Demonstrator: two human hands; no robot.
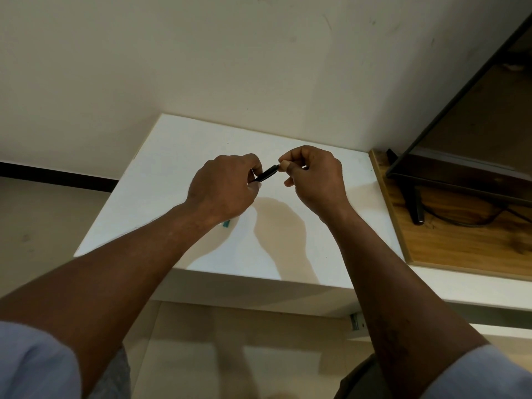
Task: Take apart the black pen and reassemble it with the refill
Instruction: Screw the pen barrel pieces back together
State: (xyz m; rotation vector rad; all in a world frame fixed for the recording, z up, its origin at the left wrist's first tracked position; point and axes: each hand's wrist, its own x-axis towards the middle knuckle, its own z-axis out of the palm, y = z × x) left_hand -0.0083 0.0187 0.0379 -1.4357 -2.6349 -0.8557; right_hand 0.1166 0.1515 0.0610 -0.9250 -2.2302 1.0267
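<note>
The black pen is held above the white table, slanting up to the right between both hands. My left hand grips its lower left end with curled fingers. My right hand pinches the upper right end between thumb and forefinger. Only a short middle stretch of the pen shows; both ends are hidden inside the hands. I cannot make out a refill.
A small teal object lies on the table, partly hidden under my left wrist. To the right stands a wooden board carrying a dark monitor stand and cable. A cream wall rises behind the table.
</note>
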